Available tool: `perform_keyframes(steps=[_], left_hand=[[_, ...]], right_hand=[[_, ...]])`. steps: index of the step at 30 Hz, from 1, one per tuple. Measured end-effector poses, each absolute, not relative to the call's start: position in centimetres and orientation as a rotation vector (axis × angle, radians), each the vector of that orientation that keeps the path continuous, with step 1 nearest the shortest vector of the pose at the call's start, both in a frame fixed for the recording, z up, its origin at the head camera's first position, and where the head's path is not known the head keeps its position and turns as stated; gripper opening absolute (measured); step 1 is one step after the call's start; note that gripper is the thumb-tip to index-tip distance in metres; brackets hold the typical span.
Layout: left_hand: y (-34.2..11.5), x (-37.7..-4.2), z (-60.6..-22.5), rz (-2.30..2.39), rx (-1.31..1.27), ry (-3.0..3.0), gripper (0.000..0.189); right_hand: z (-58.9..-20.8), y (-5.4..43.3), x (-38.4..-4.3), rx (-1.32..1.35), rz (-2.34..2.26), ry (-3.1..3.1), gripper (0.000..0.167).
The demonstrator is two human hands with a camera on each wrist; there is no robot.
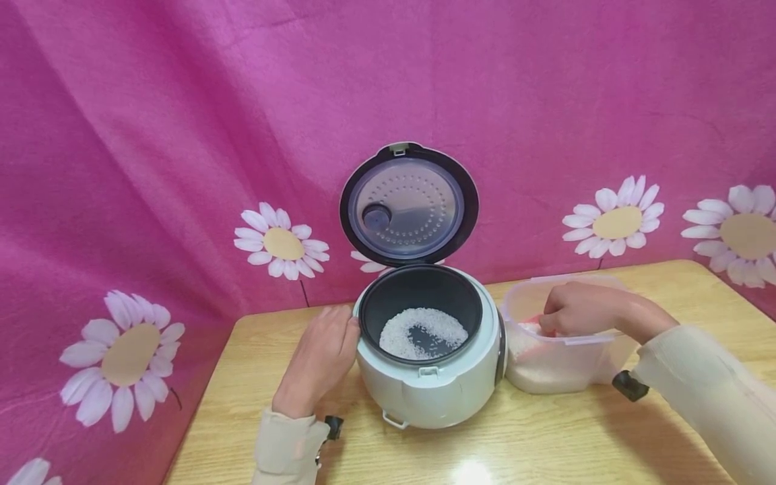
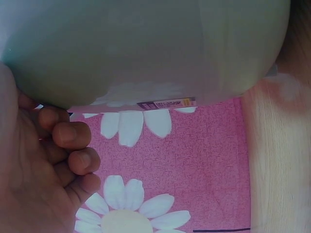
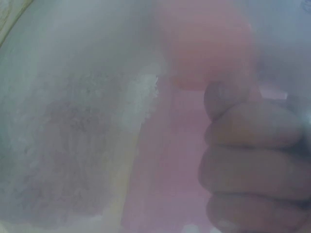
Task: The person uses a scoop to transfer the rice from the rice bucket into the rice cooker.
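A white rice cooker [image 1: 430, 397] stands on the table with its lid [image 1: 407, 205] raised. White rice [image 1: 403, 330] lies over part of the dark inner pot's bottom. My left hand [image 1: 321, 350] rests against the cooker's left rim, and the left wrist view shows loosely bent fingers [image 2: 77, 141] beside the cooker's side. To the right is a translucent plastic container [image 1: 548, 374] with rice in it. Inside its opening my right hand [image 1: 578, 310] grips a red scoop [image 1: 547, 327], mostly hidden by the fingers. Through the cloudy wall, the right wrist view shows curled fingers below the blurred red scoop [image 3: 209, 43].
A wooden table [image 1: 242, 397] carries both vessels, which stand side by side and close together. Behind it hangs a pink cloth [image 1: 515, 135] printed with white daisies. The cooker's raised lid stands upright near the cloth.
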State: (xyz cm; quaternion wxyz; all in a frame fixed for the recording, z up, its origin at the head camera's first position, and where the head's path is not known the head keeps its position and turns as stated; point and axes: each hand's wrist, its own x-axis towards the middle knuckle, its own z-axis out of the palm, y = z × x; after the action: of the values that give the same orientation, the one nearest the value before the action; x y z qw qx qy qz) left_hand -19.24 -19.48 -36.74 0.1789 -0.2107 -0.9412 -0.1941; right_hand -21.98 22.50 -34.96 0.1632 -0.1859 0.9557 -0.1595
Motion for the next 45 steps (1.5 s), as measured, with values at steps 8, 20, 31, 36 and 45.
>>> perform_keyframes(steps=[8, 20, 31, 36, 45], left_hand=[[-19.67, -19.15, -36.74, -0.561, -0.589, -2.670, 0.014], [-19.53, -19.20, -36.94, -0.562, -0.602, -2.665, 0.015], [-19.55, -19.20, -36.73, -0.558, -0.602, -2.671, 0.015], [-19.41, -19.19, -36.66, -0.567, -0.598, -2.679, 0.015], [-19.42, -19.17, -36.61, -0.570, -0.590, -2.679, 0.015]], right_hand=[[-34.68, 22.38, -21.93, -0.536, -0.472, 2.727, 0.022], [-35.08, 22.38, -21.91, -0.533, -0.501, 2.706, 0.024], [-34.93, 22.43, -22.01, -0.525, -0.498, 2.705, 0.023], [-34.91, 22.60, -21.89, -0.518, -0.490, 2.707, 0.021], [-34.84, 22.59, -21.95, -0.521, -0.488, 2.706, 0.018]])
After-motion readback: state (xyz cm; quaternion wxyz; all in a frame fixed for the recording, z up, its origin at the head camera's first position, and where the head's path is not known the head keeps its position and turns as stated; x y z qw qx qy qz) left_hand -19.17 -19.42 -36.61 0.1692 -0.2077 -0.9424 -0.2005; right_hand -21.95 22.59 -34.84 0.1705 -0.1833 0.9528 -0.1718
